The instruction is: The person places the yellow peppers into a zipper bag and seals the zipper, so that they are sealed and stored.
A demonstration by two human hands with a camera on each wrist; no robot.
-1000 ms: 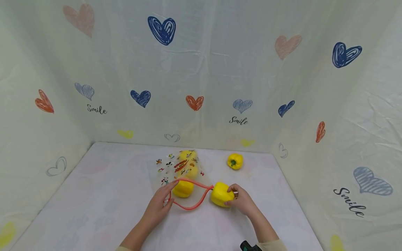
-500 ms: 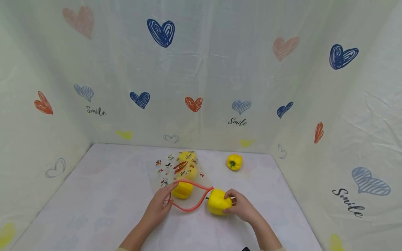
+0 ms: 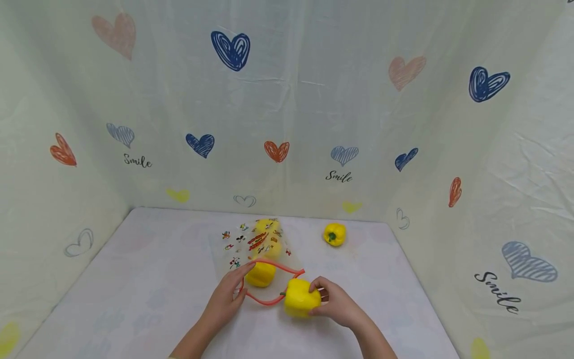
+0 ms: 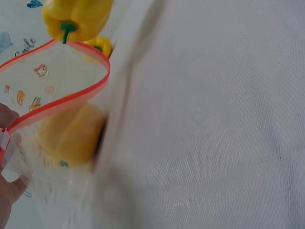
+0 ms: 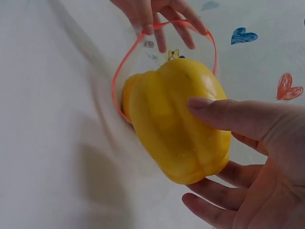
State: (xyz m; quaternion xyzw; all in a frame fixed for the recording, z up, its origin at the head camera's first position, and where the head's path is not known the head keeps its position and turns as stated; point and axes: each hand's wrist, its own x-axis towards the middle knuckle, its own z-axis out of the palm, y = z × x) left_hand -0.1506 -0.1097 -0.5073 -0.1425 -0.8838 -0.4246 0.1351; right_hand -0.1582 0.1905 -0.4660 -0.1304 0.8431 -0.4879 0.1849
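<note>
My right hand (image 3: 336, 301) grips a yellow bell pepper (image 3: 301, 299) between thumb and fingers, its green stem toward the bag. The pepper hangs just outside the open mouth of a clear zip bag (image 3: 235, 244) with red edging and cartoon prints. At the mouth's left end, my left hand (image 3: 226, 296) holds the red edging, thumb and fingers spread along it. Inside the bag lie several more yellow peppers, the nearest pepper (image 3: 261, 274) just within the mouth. The left wrist view shows the held pepper (image 4: 78, 19) above the red edging (image 4: 71, 100).
Another yellow bell pepper (image 3: 334, 234) sits at the back right of the white-covered table (image 3: 148, 279). Behind and on both sides hang pale curtains (image 3: 287, 99) printed with hearts.
My right hand has drawn the pepper left and toward me, away from the mouth's right corner; its stem now points left at the opening. The left hand stays on the bag.
</note>
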